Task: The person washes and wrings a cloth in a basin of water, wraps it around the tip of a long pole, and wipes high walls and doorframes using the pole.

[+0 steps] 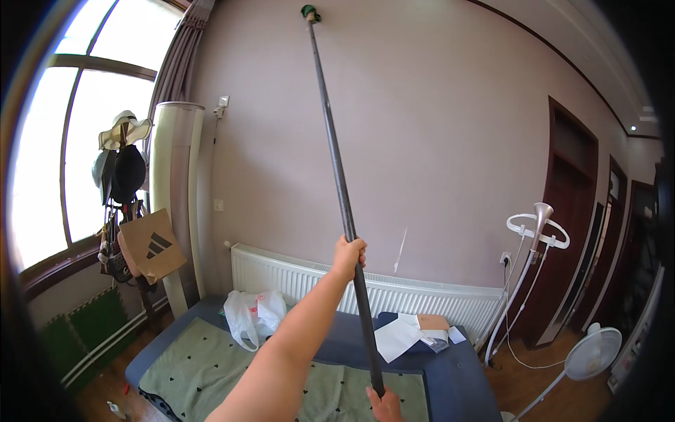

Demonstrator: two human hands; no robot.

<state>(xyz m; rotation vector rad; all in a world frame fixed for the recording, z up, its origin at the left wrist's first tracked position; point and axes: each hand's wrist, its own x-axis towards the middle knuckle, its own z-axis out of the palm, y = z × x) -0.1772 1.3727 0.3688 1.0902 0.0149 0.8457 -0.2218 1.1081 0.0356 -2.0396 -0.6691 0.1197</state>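
A long dark pole (337, 162) rises steeply in front of the pale wall, leaning slightly left. At its top sits a bundled green cloth-like head (311, 13), high up by the wall; whether it touches cannot be told. My left hand (349, 257) is closed around the pole's middle, arm stretched up. Lower down, my right hand (384, 405) grips the pole near its bottom end, partly cut off by the frame edge. Below the pole is a blue couch (460, 387) with a green patterned cover (193, 369).
A white radiator (309, 271) runs along the wall behind the couch. On the couch lie a white plastic bag (254, 316) and papers (408, 334). A garment steamer (540, 225) and a fan (593, 353) stand right. Left are a tall white cabinet-like unit (176, 204) and a cardboard box (152, 245).
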